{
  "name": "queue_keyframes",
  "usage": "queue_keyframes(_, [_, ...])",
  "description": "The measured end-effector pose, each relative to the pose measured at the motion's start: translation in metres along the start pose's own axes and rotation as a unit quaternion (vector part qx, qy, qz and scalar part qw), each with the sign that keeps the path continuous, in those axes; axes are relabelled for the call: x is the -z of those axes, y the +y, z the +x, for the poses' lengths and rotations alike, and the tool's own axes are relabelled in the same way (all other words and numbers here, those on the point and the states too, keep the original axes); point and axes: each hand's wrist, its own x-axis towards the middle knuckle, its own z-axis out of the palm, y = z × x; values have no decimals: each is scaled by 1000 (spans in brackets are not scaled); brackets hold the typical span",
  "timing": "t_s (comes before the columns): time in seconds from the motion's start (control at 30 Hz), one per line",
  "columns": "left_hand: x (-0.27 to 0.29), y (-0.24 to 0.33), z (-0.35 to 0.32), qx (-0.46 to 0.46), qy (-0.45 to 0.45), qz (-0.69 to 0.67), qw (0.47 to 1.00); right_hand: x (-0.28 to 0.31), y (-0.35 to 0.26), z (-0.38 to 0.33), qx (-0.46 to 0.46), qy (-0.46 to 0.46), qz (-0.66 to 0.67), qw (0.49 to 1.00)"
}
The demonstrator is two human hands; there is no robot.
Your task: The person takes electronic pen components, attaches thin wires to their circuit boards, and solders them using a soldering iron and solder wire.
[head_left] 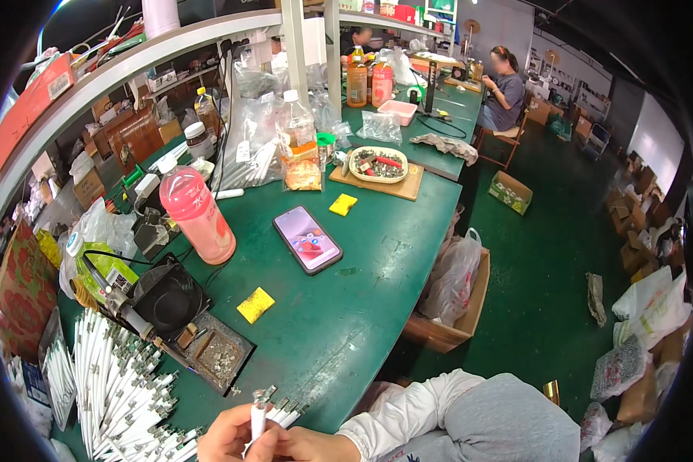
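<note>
Presently, the head view shows both hands meeting at the lower edge of the picture, over the near rim of the green workbench (pixel 377 254). The left hand (pixel 227 435) has its fingers curled together around a white tube (pixel 258 420) with a small metal end, held upright; the right hand (pixel 312 445) lies against it, fingers closed on the same bundle, with several more white tubes (pixel 286 412) fanning out toward the right. Whether every fingertip presses the tube cannot be told, as the frame edge cuts the hands. To the left of the hands lies a large heap of like tubes (pixel 119 393), their metal ends pointing right, which suggests many pieces are laid out, though finished and unfinished ones cannot be distinguished. Just beyond the hands stands a black soldering stand (pixel 169 296) with a dark tray (pixel 219 358) holding grey residue, and a yellow sponge (pixel 256 305) beside it. Farther back are a pink drink bottle (pixel 196 212), a phone (pixel 307 239) lying flat with its screen lit, a second yellow sponge (pixel 343 204), and a dish of small parts (pixel 378 164) on a wooden board. A seated person (pixel 504 92) works at the far bench, well apart.
</note>
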Motion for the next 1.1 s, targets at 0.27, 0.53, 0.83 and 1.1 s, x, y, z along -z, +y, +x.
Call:
queue_keyframes(0.27, [13,17,-1,-19,77,223,972,32,-3,-25,-123,-119,18,985])
queue_keyframes(0.53, [10,-34,18,-34,48,414,908,42,2,-18,-98,-164,60,980])
queue_keyframes(0.83, [24,-60,-9,21,-19,479,877,43,12,-15,-72,-296,120,945])
queue_keyframes(1.1, [-5,-55,-17,-10,10,530,848,45,8,-21,-63,-291,76,952])
